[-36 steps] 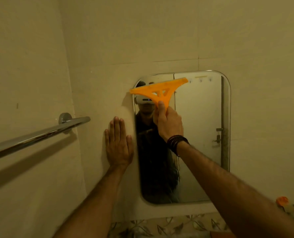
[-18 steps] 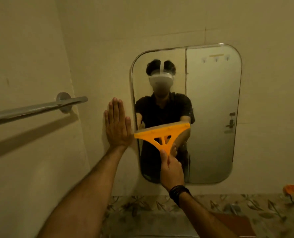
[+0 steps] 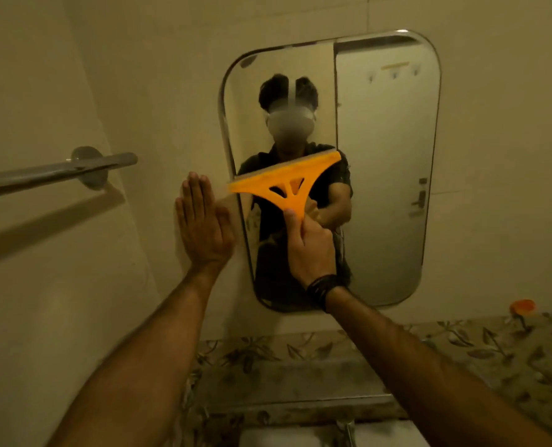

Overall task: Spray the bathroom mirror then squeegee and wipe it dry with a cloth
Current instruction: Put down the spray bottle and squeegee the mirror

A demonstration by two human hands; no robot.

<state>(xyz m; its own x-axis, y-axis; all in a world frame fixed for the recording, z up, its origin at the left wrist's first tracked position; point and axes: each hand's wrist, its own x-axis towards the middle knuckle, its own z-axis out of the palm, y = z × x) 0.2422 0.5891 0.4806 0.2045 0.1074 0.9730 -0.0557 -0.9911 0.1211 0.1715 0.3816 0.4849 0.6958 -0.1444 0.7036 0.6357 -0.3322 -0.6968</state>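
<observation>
A rounded rectangular mirror [image 3: 387, 175] hangs on the tiled wall ahead. My right hand [image 3: 310, 250] grips the handle of an orange squeegee [image 3: 287, 185]. Its blade lies tilted across the mirror's left half, about midway up, with its left tip reaching past the mirror's left edge. My left hand [image 3: 203, 227] presses flat on the wall just left of the mirror, fingers straight and pointing up. No cloth or spray bottle shows clearly.
A chrome towel bar [image 3: 55, 174] juts from the left wall at hand height. A band of leaf-patterned tiles [image 3: 494, 346] runs below the mirror. A small orange object [image 3: 523, 306] sits at the right, near the mirror's lower corner.
The squeegee went from the mirror's top down to its middle over the second. My left hand stayed flat on the wall. The view tilted down, so the mirror appears higher.
</observation>
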